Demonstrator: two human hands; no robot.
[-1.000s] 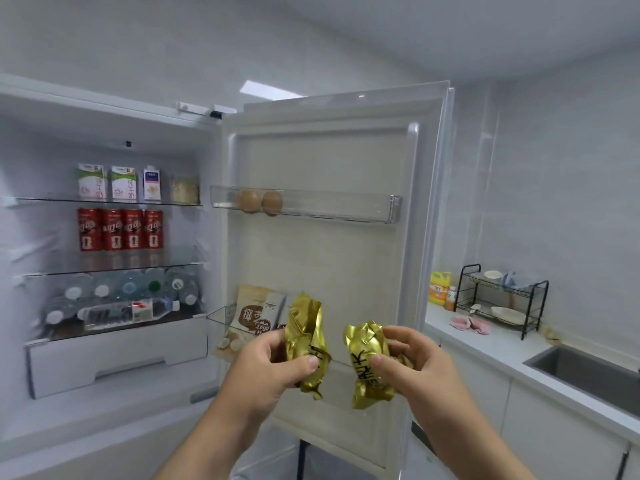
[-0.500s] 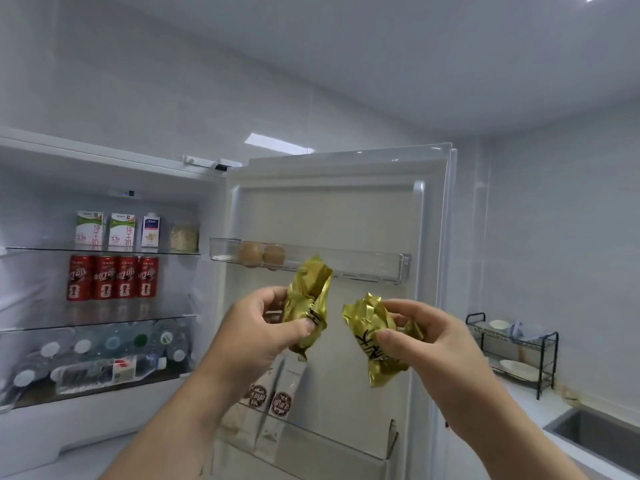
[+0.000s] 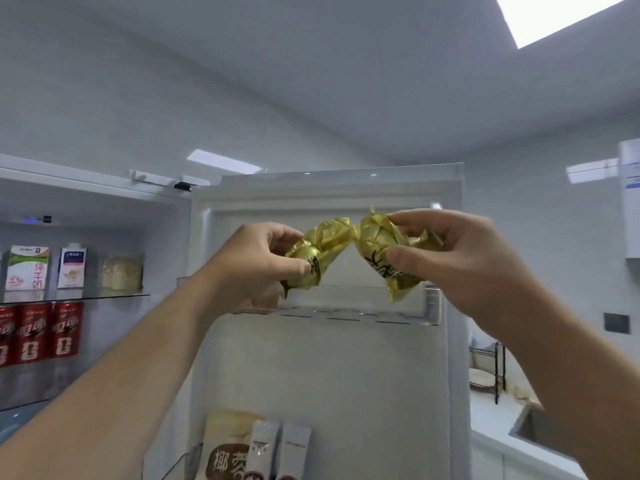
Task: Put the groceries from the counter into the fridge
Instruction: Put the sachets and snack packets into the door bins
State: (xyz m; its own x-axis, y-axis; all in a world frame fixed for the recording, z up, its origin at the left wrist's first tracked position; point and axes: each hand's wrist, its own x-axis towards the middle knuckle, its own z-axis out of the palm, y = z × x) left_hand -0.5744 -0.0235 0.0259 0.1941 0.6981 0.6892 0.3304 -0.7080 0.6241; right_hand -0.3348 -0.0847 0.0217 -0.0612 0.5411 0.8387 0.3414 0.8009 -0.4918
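Note:
Two gold foil-wrapped packets are held up in front of the open fridge door (image 3: 325, 368). My left hand (image 3: 256, 261) grips the left gold packet (image 3: 313, 258) between thumb and fingers. My right hand (image 3: 450, 254) pinches the right gold packet (image 3: 381, 251), which bears black writing. The two packets nearly touch at their upper corners. Both sit just above the clear upper door bin (image 3: 363, 306), whose left part is hidden behind my left hand.
Inside the fridge at left, milk cartons (image 3: 27, 268) stand on the top glass shelf and red cans (image 3: 34, 332) below. Snack pouches (image 3: 256, 448) stand in the lower door bin. A white counter with a black dish rack (image 3: 498, 372) and sink lies right.
Both hands have risen with the gold packets from below the upper door bin to level with its top. The view has tilted upward.

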